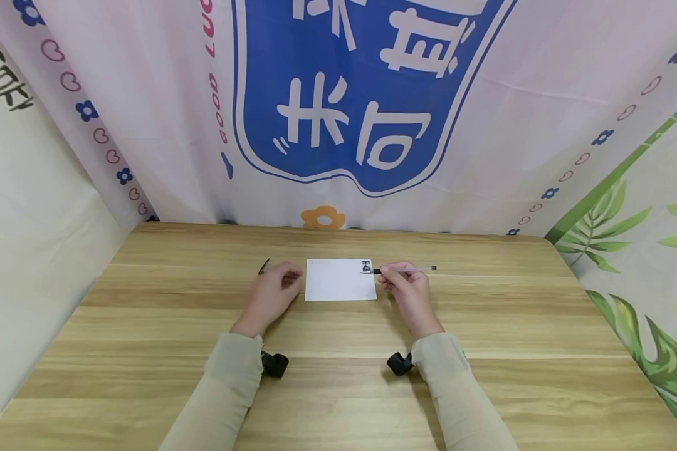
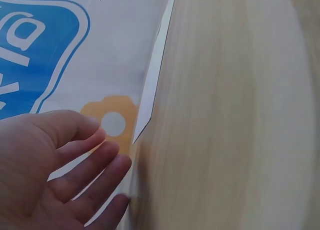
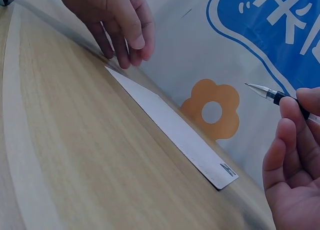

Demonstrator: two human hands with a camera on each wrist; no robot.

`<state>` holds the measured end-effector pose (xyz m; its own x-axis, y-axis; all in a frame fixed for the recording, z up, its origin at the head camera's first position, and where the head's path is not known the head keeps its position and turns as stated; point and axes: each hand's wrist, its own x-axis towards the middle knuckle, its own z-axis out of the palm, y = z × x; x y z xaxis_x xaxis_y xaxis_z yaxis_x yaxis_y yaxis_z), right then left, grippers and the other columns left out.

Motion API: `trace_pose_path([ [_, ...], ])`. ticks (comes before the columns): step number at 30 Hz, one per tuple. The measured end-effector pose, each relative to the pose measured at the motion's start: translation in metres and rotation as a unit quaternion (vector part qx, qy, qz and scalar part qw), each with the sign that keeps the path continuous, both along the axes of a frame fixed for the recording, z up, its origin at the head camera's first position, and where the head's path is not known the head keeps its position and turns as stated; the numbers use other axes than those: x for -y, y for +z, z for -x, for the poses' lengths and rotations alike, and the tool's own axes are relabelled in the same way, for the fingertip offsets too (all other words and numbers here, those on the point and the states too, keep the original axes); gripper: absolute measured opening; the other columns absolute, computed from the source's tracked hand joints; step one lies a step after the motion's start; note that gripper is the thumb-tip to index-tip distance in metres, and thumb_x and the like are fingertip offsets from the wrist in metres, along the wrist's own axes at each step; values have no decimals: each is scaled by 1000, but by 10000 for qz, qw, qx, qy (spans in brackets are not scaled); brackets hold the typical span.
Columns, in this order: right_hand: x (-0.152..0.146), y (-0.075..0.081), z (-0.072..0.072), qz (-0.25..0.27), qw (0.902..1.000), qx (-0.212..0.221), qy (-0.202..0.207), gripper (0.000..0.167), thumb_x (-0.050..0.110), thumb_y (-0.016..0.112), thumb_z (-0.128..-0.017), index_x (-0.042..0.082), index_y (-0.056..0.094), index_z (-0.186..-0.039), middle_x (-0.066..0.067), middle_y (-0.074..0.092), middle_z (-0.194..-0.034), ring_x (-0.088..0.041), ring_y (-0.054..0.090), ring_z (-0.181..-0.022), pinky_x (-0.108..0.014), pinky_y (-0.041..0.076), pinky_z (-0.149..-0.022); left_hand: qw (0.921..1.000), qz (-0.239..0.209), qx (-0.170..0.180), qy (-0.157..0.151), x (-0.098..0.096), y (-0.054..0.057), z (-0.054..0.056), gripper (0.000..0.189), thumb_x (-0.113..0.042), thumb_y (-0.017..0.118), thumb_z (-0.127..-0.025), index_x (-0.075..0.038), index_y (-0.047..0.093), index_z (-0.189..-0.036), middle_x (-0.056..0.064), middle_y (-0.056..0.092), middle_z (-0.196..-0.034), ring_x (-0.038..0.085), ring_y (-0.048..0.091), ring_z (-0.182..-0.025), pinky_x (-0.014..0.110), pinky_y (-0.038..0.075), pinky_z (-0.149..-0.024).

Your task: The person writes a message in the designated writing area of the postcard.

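Note:
A white card (image 1: 338, 282) with a small dark printed mark in its upper right corner lies flat on the table. My right hand (image 1: 409, 288) pinches a clear pen (image 1: 409, 269) with a black grip, its uncapped tip (image 3: 257, 89) pointing left over the card's right edge in the head view. At the card's left side, my left hand (image 1: 276, 291) has loosely bent fingers (image 2: 95, 165) with nothing between them. A small, thin black object (image 1: 264, 266), partly hidden, shows just behind that hand.
The wood-grain table (image 1: 338, 401) reaches back to a hanging cloth (image 1: 192, 188) with a blue sign print and an orange flower (image 1: 310, 218). Small black devices (image 1: 274, 363) sit at both wrists. Cloth with green leaves (image 1: 671, 351) hangs at the right.

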<state>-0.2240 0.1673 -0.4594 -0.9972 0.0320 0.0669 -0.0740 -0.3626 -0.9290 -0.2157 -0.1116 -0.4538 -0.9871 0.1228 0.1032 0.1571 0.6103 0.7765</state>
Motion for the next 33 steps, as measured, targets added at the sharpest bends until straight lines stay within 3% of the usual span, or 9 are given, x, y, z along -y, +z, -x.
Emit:
trace_pose_path([
  [6,0,-1,0,9,10000,-19,23,16,-5,63,-96,5,69,-85,-7,67,-90,-16,64,-77,-23,54,-71,9965,541,9,-637,-1,-2,-1,38,-16,62,-102,-1,61,-136,20,57,-140,37,51,-132,53,40,-111],
  [12,-1,-2,0,6,10000,9,26,12,-4,65,-95,2,69,-86,-8,67,-90,-16,65,-77,-24,54,-72,9848,1249,103,-1204,-1,-6,-1,59,-23,63,-101,-2,43,-152,21,36,-159,40,26,-150,63,10,-120],
  [15,-1,-2,0,14,10000,33,29,8,-2,67,-95,1,69,-87,-8,67,-90,-16,65,-77,-23,54,-72,9826,1317,280,-1277,0,-7,-2,65,-25,60,-103,-3,33,-158,19,26,-164,39,14,-154,64,0,-120],
  [22,-1,-3,0,-25,10000,47,30,8,4,73,-92,-2,68,-90,-6,68,-88,-15,64,-76,-23,54,-72,9778,1521,531,-1342,0,-8,-3,68,-28,50,-107,-5,17,-162,18,11,-168,41,-2,-154,64,-6,-119],
  [27,1,-4,1,-227,9996,175,64,11,0,67,-95,6,70,-86,-6,67,-86,-15,63,-75,-23,54,-71,9747,1612,651,-1404,0,-6,-4,68,-30,46,-108,-4,14,-162,18,6,-169,41,-6,-154,63,-8,-119],
  [33,2,-5,1,-347,9992,200,55,4,1,67,-96,-2,68,-93,-6,69,-81,-14,64,-73,-22,54,-68,9724,1725,620,-1446,0,-6,-4,66,-31,45,-109,-2,17,-161,17,6,-169,41,-6,-154,64,-8,-119],
])
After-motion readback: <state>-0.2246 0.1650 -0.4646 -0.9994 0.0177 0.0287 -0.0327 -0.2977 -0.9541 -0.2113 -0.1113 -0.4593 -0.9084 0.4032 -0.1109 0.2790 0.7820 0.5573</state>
